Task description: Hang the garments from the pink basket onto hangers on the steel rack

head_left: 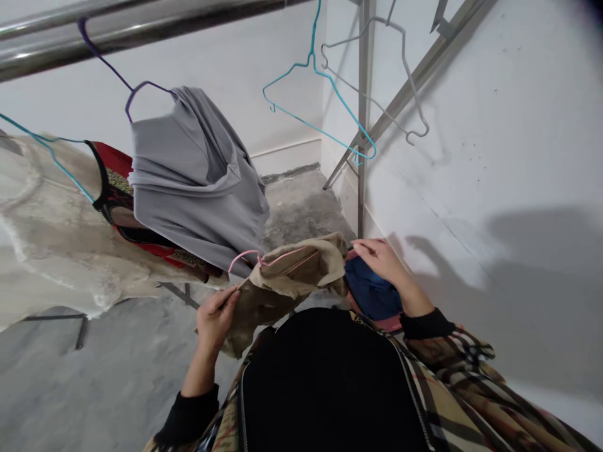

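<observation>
A khaki garment (325, 267) hangs in front of my body, with a pink hanger (245, 254) set inside its opening. The hook of that hanger sticks out at the left end, free of the rail. My left hand (215, 317) pinches the garment's left edge between thumb and fingers. At the opposite end, my right hand (377, 256) is closed at the garment's edge, its fingertips partly turned from view. Which kind of garment it is, I cannot tell. Below my right hand, dark blue cloth (370, 285) lies in a pinkish-red container (393, 323).
A metal rail (155, 31) crosses the top left. Grey clothing (188, 163) hangs there on a purple hanger (134, 91), beside a red patterned garment (113, 169) and a cream lacy one (51, 232). Bare blue (315, 63) and grey (402, 44) hangers hang near the right wall.
</observation>
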Available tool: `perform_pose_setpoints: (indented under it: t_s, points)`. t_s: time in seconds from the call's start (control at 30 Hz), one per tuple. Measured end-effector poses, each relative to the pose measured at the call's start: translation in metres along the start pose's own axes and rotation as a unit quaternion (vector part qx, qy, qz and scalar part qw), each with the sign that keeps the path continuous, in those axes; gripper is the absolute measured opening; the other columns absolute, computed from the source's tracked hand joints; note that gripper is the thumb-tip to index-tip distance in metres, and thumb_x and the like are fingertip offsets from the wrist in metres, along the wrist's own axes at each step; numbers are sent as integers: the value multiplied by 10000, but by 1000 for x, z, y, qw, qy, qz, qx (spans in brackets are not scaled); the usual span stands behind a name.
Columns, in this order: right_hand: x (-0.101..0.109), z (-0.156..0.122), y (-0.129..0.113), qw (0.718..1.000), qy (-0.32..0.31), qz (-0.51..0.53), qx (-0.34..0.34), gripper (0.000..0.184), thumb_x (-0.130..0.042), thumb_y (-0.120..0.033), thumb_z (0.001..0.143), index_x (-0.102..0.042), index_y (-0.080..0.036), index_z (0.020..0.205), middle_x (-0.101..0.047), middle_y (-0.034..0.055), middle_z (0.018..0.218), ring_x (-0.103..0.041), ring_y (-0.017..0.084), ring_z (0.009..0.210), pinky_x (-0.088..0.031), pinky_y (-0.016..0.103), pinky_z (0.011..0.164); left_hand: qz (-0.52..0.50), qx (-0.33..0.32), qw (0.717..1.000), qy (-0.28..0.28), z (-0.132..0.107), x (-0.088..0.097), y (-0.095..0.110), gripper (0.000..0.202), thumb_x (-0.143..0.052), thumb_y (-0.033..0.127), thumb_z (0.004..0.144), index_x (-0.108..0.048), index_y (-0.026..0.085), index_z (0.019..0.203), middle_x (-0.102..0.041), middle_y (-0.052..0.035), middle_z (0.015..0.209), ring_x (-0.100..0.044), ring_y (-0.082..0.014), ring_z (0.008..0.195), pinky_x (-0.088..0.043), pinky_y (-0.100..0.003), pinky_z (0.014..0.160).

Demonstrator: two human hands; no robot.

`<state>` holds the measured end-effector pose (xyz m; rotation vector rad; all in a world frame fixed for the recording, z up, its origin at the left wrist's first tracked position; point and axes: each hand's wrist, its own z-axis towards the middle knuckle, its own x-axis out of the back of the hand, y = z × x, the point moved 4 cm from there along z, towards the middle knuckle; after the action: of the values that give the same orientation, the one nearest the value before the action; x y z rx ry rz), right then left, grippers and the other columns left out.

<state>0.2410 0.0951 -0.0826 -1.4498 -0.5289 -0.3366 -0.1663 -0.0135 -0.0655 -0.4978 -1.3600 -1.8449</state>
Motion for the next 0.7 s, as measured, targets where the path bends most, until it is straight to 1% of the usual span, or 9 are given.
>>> perform_pose_setpoints:
  t_s: [0.07, 0.1, 0.17, 0.23, 0.3, 0.37, 0.5, 0.6, 0.7]
  points:
    - [12, 4, -2, 993, 83, -77, 23, 336, -541, -454, 884, -706, -238, 1081, -693, 82, 1040, -630, 229, 926, -493, 405, 870, -23, -10, 1000, 1, 4, 3, -1, 199, -610, 328, 834, -755, 206, 891, -730, -21, 719, -658, -143, 640, -499, -226, 597]
    - [14, 6, -6, 988, 101, -104, 54, 340, -554, -455, 880, -692, -252, 1115, -677, 83, 1088, -612, 240, 992, -473, 420, 917, -30, -17, 999, -1, 6, 5, 0, 186, -617, 313, 828, -756, 204, 883, -725, -19, 709, -652, -138, 630, -493, -222, 591]
    - [13, 11, -22, 978, 80, -141, 132, 368, -600, -458, 858, -663, -276, 1171, -659, 79, 1140, -573, 250, 1083, -435, 428, 975, -46, -33, 998, -5, 12, 10, 2, 165, -631, 292, 817, -759, 199, 868, -725, -21, 717, -653, -136, 638, -493, -221, 604]
    - [6, 14, -40, 965, 21, -169, 197, 358, -607, -449, 863, -658, -278, 1173, -662, 78, 1140, -562, 247, 1088, -421, 421, 975, -62, -44, 997, -8, 19, 13, 5, 158, -638, 286, 812, -760, 201, 864, -731, -26, 741, -659, -140, 660, -502, -226, 631]
    - [-1, 14, -56, 952, -31, -182, 243, 279, -536, -412, 916, -682, -265, 1102, -696, 73, 1046, -586, 231, 1001, -425, 407, 930, -75, -44, 996, -13, 27, 15, 9, 165, -637, 295, 813, -762, 204, 870, -732, -28, 750, -660, -144, 671, -508, -234, 642]
    - [-6, 13, -67, 944, -60, -178, 272, 290, -449, -377, 960, -702, -242, 1004, -720, 67, 921, -606, 211, 874, -439, 383, 855, -85, -38, 995, -20, 34, 15, 15, 178, -633, 310, 819, -764, 204, 875, -729, -30, 749, -654, -145, 668, -506, -237, 634]
    - [-9, 6, -82, 935, -63, -175, 302, 336, -405, -373, 974, -706, -224, 966, -729, 66, 864, -633, 190, 780, -466, 317, 714, -113, -27, 992, -41, 45, 5, 31, 188, -630, 318, 833, -766, 196, 875, -715, -32, 727, -638, -137, 657, -489, -225, 614]
    - [-9, 0, -92, 927, -41, -178, 328, 324, -408, -345, 971, -711, -231, 984, -735, 56, 858, -656, 177, 772, -484, 286, 674, -140, -29, 988, -61, 51, -7, 43, 196, -625, 322, 839, -769, 196, 882, -702, -29, 703, -624, -130, 639, -482, -218, 599]
    - [-4, -2, -100, 921, -18, -168, 352, 303, -445, -309, 960, -718, -181, 994, -724, 73, 808, -662, 178, 732, -495, 281, 646, -163, -37, 983, -76, 56, -14, 51, 195, -627, 319, 835, -771, 196, 881, -682, -21, 659, -605, -122, 606, -473, -214, 575]
